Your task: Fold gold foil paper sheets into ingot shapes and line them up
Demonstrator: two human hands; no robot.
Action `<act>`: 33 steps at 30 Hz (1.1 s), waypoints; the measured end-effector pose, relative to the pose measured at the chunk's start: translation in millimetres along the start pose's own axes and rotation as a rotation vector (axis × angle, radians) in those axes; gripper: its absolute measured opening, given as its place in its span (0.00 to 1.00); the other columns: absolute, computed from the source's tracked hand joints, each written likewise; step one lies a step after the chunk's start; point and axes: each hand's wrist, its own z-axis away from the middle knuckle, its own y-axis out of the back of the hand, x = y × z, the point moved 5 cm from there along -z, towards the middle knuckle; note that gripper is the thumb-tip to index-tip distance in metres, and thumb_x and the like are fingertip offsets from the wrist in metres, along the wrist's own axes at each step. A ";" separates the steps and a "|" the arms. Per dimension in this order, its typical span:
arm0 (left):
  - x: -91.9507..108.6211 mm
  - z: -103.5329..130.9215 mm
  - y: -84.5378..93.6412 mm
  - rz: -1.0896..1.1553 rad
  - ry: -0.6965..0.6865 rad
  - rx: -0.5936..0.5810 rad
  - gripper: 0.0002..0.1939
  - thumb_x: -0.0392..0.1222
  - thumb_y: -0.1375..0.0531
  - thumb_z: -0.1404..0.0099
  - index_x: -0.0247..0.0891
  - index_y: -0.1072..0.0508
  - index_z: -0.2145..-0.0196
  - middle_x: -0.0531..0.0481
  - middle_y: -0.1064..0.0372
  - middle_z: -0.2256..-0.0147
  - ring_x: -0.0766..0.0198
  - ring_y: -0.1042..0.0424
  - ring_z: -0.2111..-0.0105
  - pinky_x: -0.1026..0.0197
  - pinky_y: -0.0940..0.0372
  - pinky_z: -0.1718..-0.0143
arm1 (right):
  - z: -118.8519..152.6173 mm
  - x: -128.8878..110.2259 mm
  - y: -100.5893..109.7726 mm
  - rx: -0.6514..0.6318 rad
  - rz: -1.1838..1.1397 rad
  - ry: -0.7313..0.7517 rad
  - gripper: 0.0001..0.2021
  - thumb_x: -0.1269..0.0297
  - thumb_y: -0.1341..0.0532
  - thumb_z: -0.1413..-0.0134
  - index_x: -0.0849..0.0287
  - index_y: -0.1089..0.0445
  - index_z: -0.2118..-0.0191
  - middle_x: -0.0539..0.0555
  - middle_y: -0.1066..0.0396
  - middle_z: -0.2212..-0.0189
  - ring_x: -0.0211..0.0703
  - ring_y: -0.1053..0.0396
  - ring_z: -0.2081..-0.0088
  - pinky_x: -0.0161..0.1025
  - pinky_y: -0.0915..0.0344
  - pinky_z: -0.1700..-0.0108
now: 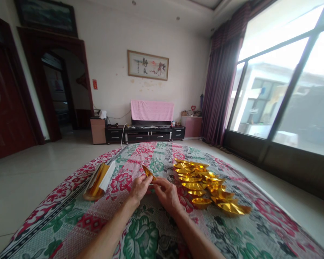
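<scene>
Both of my hands meet above the middle of the flowered cloth. Between them is a partly folded piece of gold foil paper (148, 172), its pointed end rising up and to the left. My left hand (139, 187) pinches it between thumb and fingers. From the other side my right hand (166, 192) has its fingers closed on the lower right end of the same piece. To the right lie rows of folded gold paper ingots (193, 186), boat-shaped and shiny. Over on the left rests an opened wrapper with a stack of gold paper sheets (100, 178) in it.
The patterned cloth (142, 233) covers a rounded surface in front of me. Beyond it stand a low black TV cabinet (151, 136) and a screen under a pink cloth (152, 110). A large window (270, 97) and purple curtain (218, 86) are at the right.
</scene>
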 end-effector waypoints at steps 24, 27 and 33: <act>20.6 1.3 16.1 -0.592 -0.455 0.086 0.12 0.41 0.45 0.43 0.39 0.23 0.66 0.48 0.25 0.69 0.62 0.28 0.69 0.64 0.37 0.66 | -4.0 36.9 6.5 0.050 -0.218 -0.306 0.18 0.53 0.46 0.50 0.61 0.27 0.62 0.54 0.27 0.69 0.40 0.30 0.71 0.34 0.31 0.71; 12.2 -7.3 23.4 -0.479 -0.351 0.089 0.13 0.44 0.45 0.44 0.38 0.23 0.66 0.49 0.25 0.73 0.62 0.28 0.72 0.64 0.36 0.69 | -4.1 36.7 6.5 0.063 -0.257 -0.322 0.18 0.53 0.45 0.51 0.61 0.27 0.63 0.54 0.27 0.71 0.42 0.30 0.71 0.35 0.31 0.71; -5.7 -16.6 25.7 -0.203 -0.175 0.044 0.18 0.45 0.46 0.46 0.35 0.24 0.61 0.49 0.25 0.71 0.60 0.27 0.69 0.65 0.34 0.74 | -3.9 38.6 8.4 0.090 -0.203 -0.328 0.18 0.54 0.46 0.50 0.61 0.26 0.63 0.54 0.28 0.73 0.42 0.30 0.71 0.34 0.32 0.71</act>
